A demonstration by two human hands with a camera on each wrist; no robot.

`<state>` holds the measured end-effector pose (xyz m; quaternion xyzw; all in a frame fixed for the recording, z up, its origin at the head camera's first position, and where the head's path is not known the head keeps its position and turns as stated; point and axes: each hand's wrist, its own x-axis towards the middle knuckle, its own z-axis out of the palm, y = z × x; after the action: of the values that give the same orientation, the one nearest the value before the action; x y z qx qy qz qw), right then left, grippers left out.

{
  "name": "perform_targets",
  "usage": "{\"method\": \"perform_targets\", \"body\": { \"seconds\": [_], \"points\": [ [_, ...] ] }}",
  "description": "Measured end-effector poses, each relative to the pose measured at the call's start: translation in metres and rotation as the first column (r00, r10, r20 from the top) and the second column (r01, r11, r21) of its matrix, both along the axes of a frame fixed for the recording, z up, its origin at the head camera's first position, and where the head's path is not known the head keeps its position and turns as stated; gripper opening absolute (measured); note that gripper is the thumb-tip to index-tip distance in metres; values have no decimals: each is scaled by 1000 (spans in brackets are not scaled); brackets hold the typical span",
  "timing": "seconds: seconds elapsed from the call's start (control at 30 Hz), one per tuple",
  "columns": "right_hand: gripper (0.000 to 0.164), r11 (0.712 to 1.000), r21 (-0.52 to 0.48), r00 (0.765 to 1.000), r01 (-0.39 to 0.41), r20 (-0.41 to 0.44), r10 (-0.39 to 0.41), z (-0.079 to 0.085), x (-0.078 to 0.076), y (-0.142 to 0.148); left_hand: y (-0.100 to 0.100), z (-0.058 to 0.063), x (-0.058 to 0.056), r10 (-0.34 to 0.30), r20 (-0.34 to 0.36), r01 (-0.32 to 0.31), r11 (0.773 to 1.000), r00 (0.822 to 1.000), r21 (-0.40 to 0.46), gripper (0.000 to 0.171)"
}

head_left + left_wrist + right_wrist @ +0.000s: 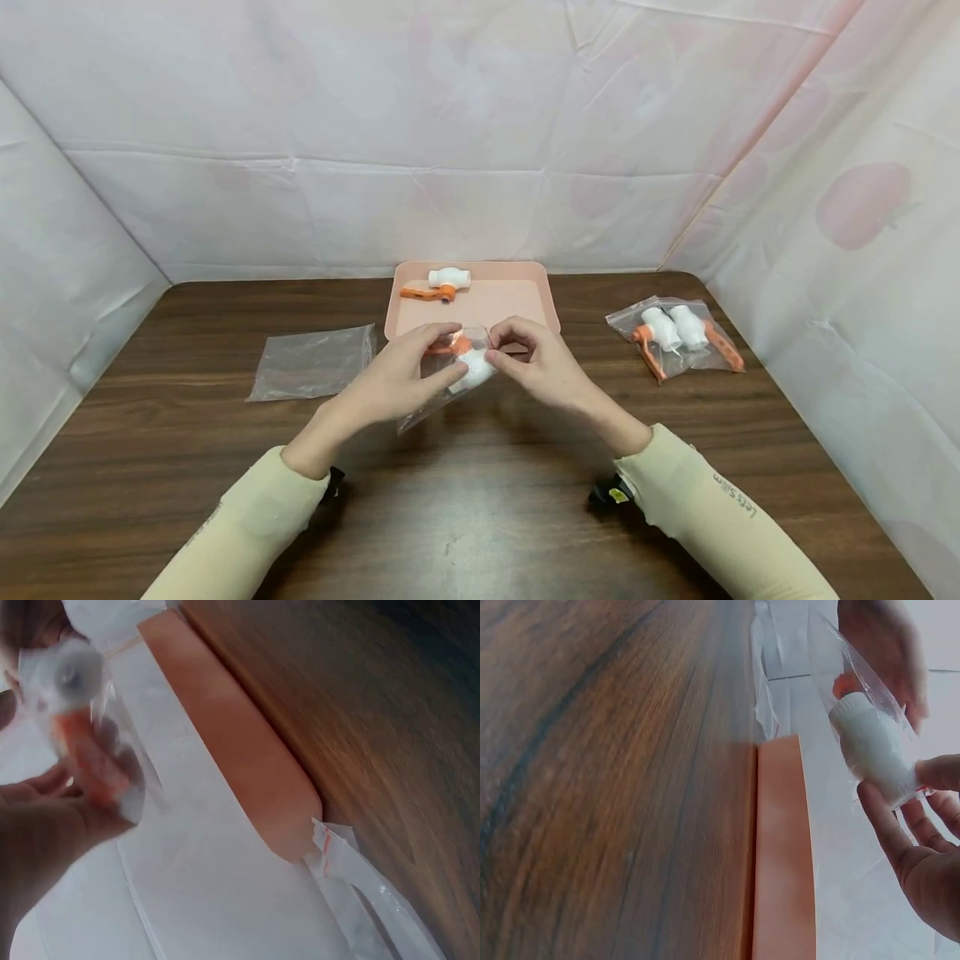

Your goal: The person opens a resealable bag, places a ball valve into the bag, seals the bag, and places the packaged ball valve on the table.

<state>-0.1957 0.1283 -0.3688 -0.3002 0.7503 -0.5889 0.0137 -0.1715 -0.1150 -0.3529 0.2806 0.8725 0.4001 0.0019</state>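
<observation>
Between my two hands is a clear plastic bag (427, 410) with a white ball valve (474, 371) inside, its lever orange. My left hand (393, 375) grips the bag and valve from the left, thumb on the near side. On the right, my right hand (543, 362) pinches the bag's edge beside the valve's white end. In the right wrist view the white valve body (874, 746) shows through the film, near the right fingertips. The orange lever (86, 757) lies against the left fingers in the left wrist view.
Just beyond the hands sits a pink tray (510, 304) holding a loose ball valve (450, 279) with an orange lever. An empty clear bag (311, 364) lies flat at left. To the right rests another bag (675, 337) with two valves. Fabric walls (450, 217) enclose the table.
</observation>
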Motion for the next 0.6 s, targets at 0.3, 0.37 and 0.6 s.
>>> {"method": "perform_targets", "body": {
  "seconds": [0.3, 0.37, 0.6],
  "points": [
    [12, 1000, -9, 1000, 18, 15, -18, 3, -1, 3, -4, -2, -4, -54, 49, 51, 996, 997, 73, 42],
    [13, 1000, -12, 1000, 29, 12, -28, 2, -1, 3, -3, -2, -3, -43, 34, 40, 996, 998, 81, 40],
    [14, 993, -110, 999, 48, -3, -48, -1, -3, 0, 2, -2, -1, 25, -4, -25, 990, 1000, 139, 37]
  ]
}}
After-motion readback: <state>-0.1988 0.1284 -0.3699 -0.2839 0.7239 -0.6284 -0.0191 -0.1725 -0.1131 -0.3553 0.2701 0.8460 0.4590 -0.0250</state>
